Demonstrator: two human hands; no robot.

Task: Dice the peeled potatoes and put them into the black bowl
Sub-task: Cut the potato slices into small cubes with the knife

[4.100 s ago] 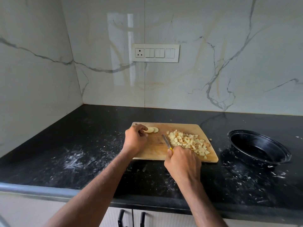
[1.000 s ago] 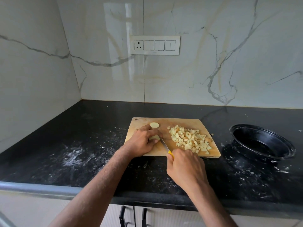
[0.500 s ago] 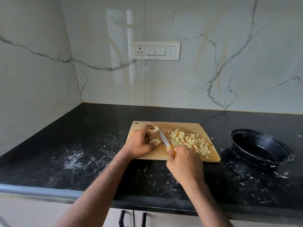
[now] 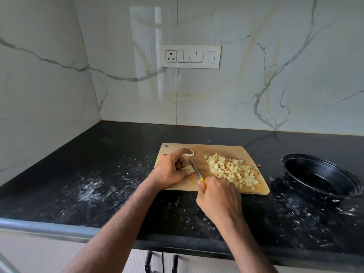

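A wooden cutting board (image 4: 220,150) lies on the black counter. On its right half sits a pile of diced potato (image 4: 232,170). My left hand (image 4: 171,170) holds a potato slice (image 4: 188,168) down on the board's left part with curled fingers. Another slice (image 4: 190,154) lies just beyond that hand's fingertips. My right hand (image 4: 218,198) grips the yellow handle of a small knife (image 4: 196,170), whose blade rests on the held slice. The black bowl (image 4: 319,176) stands to the right of the board with nothing in it.
The black counter (image 4: 88,184) carries white smears and specks around the board. Marble walls close the back and left sides, with a switch panel (image 4: 190,56) on the back wall. Cabinet handles (image 4: 149,263) show below the counter's front edge.
Over four seconds my left hand drew one slice away from the other toward the board's front. The knife blade came down onto that slice. The camera view shifted slightly.
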